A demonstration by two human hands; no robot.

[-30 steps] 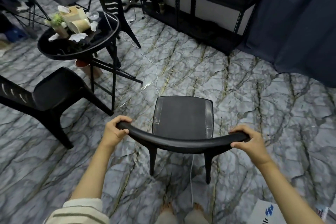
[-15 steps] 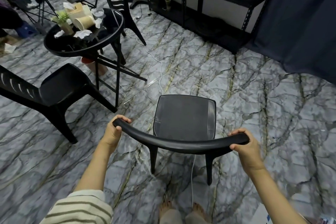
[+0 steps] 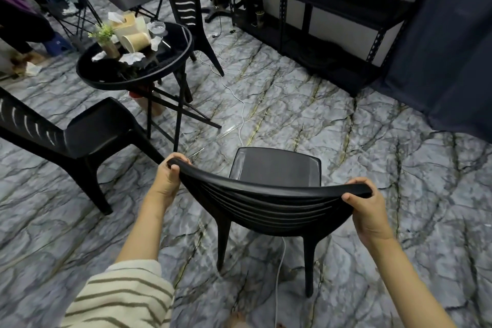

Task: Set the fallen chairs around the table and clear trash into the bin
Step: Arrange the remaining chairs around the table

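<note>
Both hands are on the chair (image 3: 277, 168)! The left grip (image 3: 166, 181) is wrapped round the left end of the top rail with the thumb on the near face. The right grip (image 3: 368, 210) is curled round the right end, thumb tucked under. The chair is upright, seat facing away from the person, to the near right of the worktop (image 3: 114, 73) and well apart from it. I cannot tell whether its legs touch the floor.

A second chair (image 3: 98, 130) stands at the worktop's near-left side, seat turned toward it. A tall slat-backed chair (image 3: 183, 0) stands close against the far side.

On the worktop lie crumpled tissues (image 3: 132, 57), a paper cup (image 3: 135, 41) on its side, a tissue box (image 3: 125, 21), a clear plastic cup (image 3: 157, 27) and a small plant (image 3: 102, 34). Beneath it sits a red-rimmed container (image 3: 155, 108), mostly hidden. A white cable (image 3: 239, 104) trails over the floor to the right of the worktop.
</note>
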